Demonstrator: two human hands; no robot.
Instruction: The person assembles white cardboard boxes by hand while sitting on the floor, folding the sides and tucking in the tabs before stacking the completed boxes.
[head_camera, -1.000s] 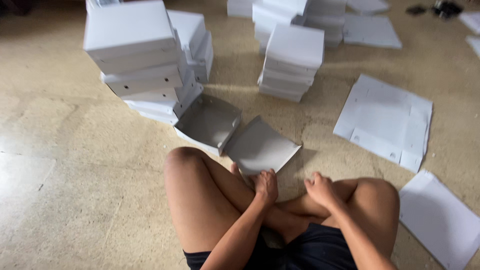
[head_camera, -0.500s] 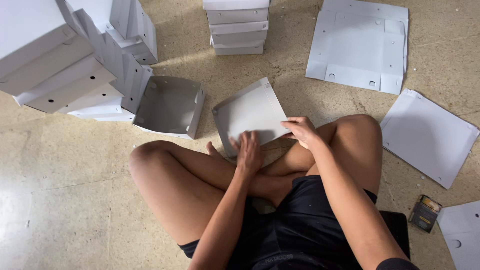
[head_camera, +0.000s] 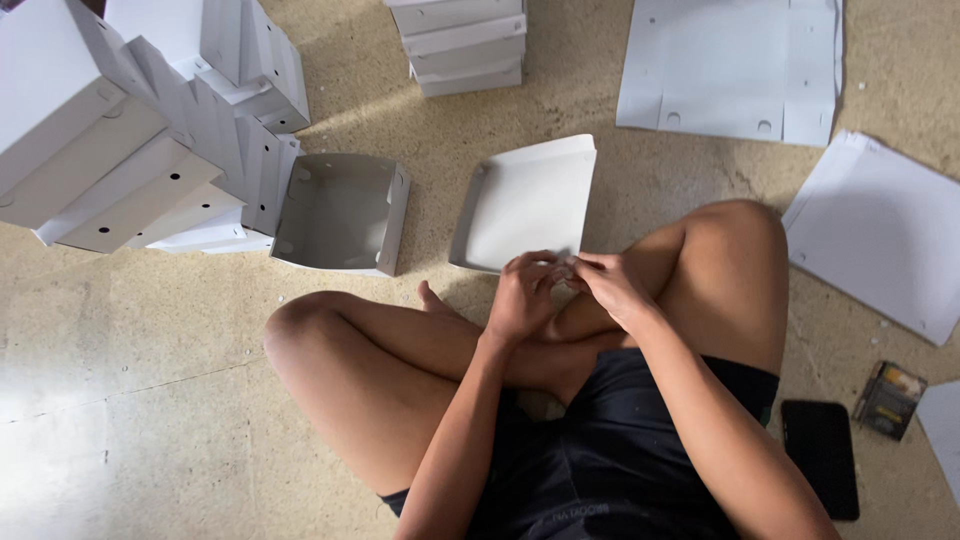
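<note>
In the head view, the camera now looks more steeply down than a second ago: the stacks of folded white cardboard boxes (head_camera: 150, 150) have slid to the upper left, and a dark flat phone-like slab (head_camera: 820, 458) and a small printed packet (head_camera: 889, 398) have come into sight on the beige speckled floor (head_camera: 130, 400). The hands, which rested apart on the crossed legs, have come together at the near edge of the half-folded white cardboard tray (head_camera: 527, 205), so the work seems to be turning to that piece.

The left hand (head_camera: 520, 298) is curled, fingers bent inward, touching the tray's near edge. The right hand (head_camera: 612, 285) is loosely bent, fingertips meeting the left's. Whether either truly grips the edge cannot be told. An open grey-lined box (head_camera: 340, 212) lies just left of the tray; flat white cardboard sheets (head_camera: 730, 65) lie beyond and to the right.
</note>
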